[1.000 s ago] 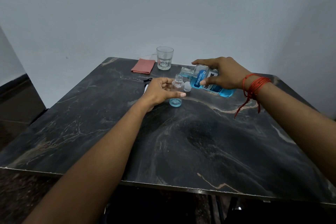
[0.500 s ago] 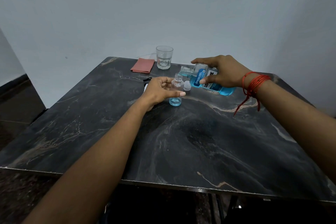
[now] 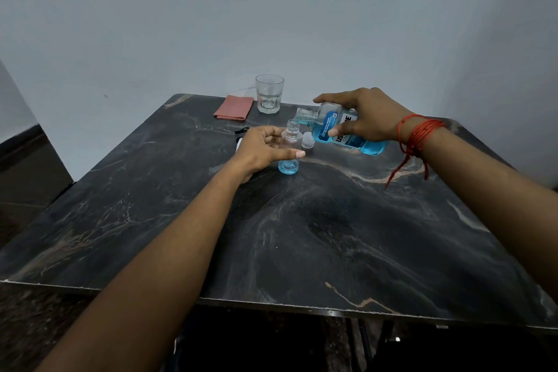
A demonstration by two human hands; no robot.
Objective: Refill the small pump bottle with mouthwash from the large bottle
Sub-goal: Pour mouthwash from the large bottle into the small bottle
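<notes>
Hardly anything moves: right hand (image 3: 371,115) grips the tipped large bottle (image 3: 327,127), left hand (image 3: 259,148) holds the small bottle (image 3: 289,164); a slow pour is best.

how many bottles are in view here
2: the small pump bottle stands on the table, held by the left hand; the large bottle is tilted in the right hand. No others visible.

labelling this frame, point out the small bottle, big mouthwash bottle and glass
small bottle (image 3: 288,167), head view, liquid at its base
big mouthwash bottle (image 3: 326,124), head view, blue label
glass (image 3: 268,95), head view, its side
</notes>
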